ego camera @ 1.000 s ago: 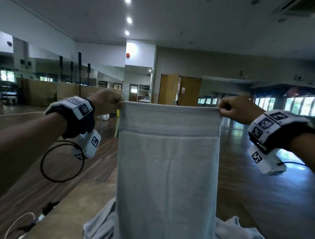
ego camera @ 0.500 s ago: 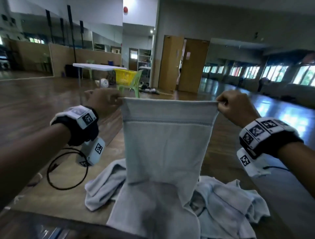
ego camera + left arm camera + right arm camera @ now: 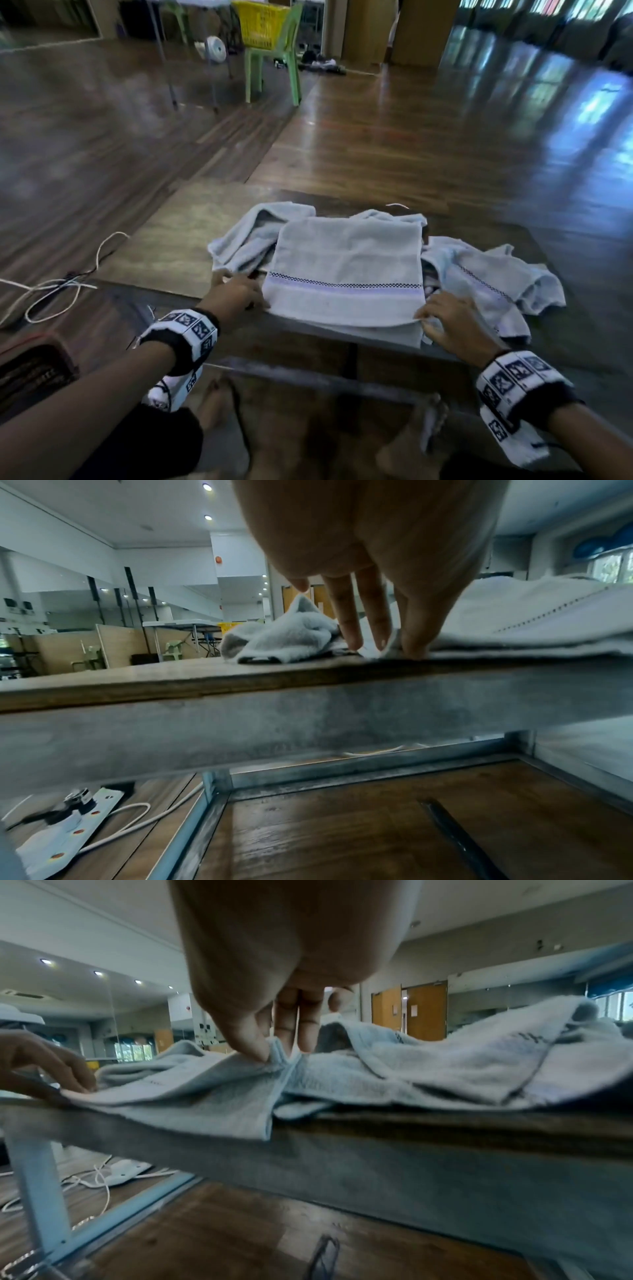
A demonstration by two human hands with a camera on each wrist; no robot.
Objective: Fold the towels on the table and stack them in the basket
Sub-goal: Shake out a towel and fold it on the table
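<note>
A pale grey-blue towel (image 3: 346, 274) with a dotted stripe lies folded in half on the low wooden table (image 3: 171, 240), its near edge at the table's front. My left hand (image 3: 253, 299) pinches its near left corner, the fingertips (image 3: 356, 642) down on the tabletop. My right hand (image 3: 424, 318) pinches the near right corner, thumb on top (image 3: 253, 1047), bunching the cloth (image 3: 205, 1096) a little. More towels lie crumpled under and beside it, one on the left (image 3: 239, 240) and one on the right (image 3: 479, 277).
A dark woven basket (image 3: 34, 366) stands on the floor at my lower left. White cables (image 3: 61, 291) and a power strip (image 3: 68, 829) lie left of the table. A yellow crate on a green chair (image 3: 260, 24) stands far back. My bare feet are under the table's front edge.
Both hands have lowered the towel, held up by its top corners before, and laid it doubled over on the table. My view has tipped down from the room to the tabletop.
</note>
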